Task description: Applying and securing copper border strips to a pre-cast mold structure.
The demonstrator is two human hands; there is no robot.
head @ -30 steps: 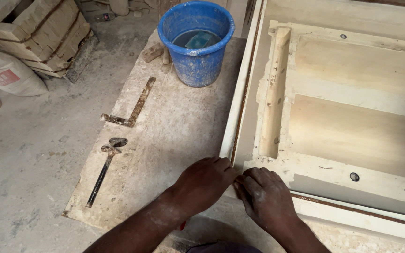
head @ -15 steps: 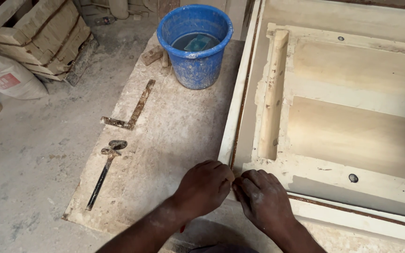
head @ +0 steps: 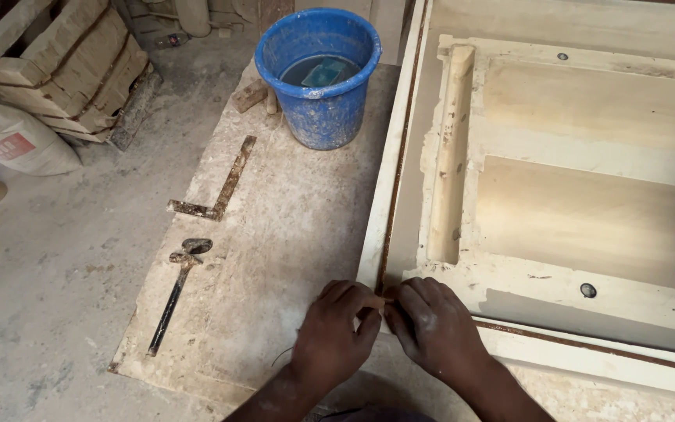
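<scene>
Corner of the pale mould frame is where both your hands meet, right at the near end of its rusty edge strip. Your left hand and right hand have fingertips pinched together there, touching each other; can't tell what the grip is closed on, it's too small. Frame sits against the dusty worktop. Further out on it: blue bucket, rusty L-shaped bracket, dark metal tool.
</scene>
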